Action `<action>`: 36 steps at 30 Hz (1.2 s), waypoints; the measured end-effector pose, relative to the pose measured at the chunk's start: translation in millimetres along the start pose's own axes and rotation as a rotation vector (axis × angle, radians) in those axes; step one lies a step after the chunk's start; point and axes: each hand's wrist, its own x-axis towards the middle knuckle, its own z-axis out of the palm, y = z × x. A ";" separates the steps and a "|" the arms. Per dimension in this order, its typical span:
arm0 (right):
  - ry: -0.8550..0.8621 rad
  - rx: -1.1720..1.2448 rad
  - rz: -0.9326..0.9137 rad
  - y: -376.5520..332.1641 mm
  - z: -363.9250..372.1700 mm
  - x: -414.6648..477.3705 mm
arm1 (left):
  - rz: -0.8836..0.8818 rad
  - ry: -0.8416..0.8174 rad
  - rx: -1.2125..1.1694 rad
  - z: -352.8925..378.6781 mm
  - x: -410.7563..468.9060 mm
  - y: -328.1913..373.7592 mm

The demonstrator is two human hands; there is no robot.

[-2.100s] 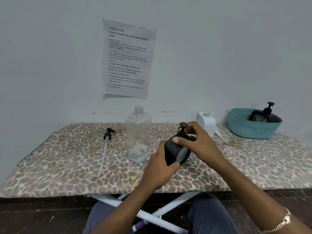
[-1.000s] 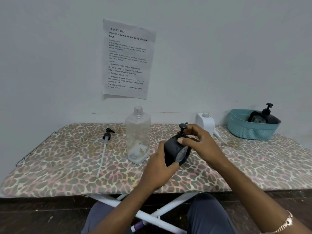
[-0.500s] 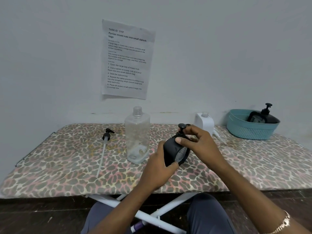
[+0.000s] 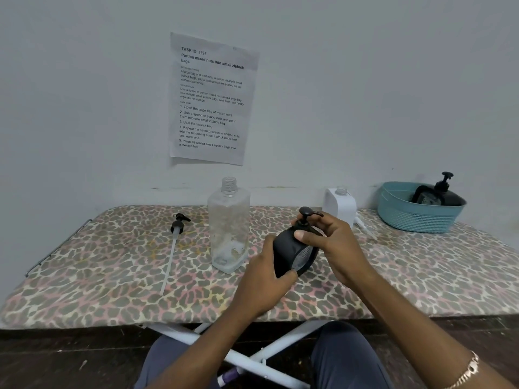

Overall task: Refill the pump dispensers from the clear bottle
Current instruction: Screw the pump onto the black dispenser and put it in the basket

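A black rounded plastic pump dispenser (image 4: 290, 252) is held tilted just above the near middle of the leopard-print padded board (image 4: 98, 276). The left hand (image 4: 264, 282) wraps its lower body, and the right hand (image 4: 334, 245) pinches the collar under the black pump head (image 4: 306, 213). The clear square plastic bottle (image 4: 229, 228) stands uncapped just beside the left knuckles, nearly empty by the look of it. A loose black pump with a long white tube (image 4: 174, 242) lies toward the left end. A white pumpless bottle (image 4: 339, 206) sits at the far edge, and a teal plastic basket (image 4: 415, 217) (another black dispenser (image 4: 443, 196) inside) occupies the far right corner. If the collar turns loose at this tilt, liquid may spill. A jerk of the left wrist could topple the light bottle.
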 end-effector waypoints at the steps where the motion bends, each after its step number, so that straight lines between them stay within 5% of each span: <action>1: 0.007 -0.008 -0.011 0.1 1.9 -1.2 | 0.004 -0.002 0.003 0.1 -0.1 0.0; 10: -0.183 -0.043 -0.016 -14.4 -2.4 -4.3 | -0.005 0.005 -0.018 -0.4 0.6 -0.3; 19: 0.087 -0.037 -0.056 -2.7 3.7 -6.3 | -0.017 0.007 -0.044 -1.3 -0.3 1.0; 30: -0.100 -0.198 -0.078 -9.8 -0.1 -7.2 | -0.011 0.004 -0.047 -0.7 0.5 -0.2; 36: 0.054 -0.111 -0.101 -9.4 8.2 -12.7 | -0.012 0.006 -0.042 0.2 0.8 -1.8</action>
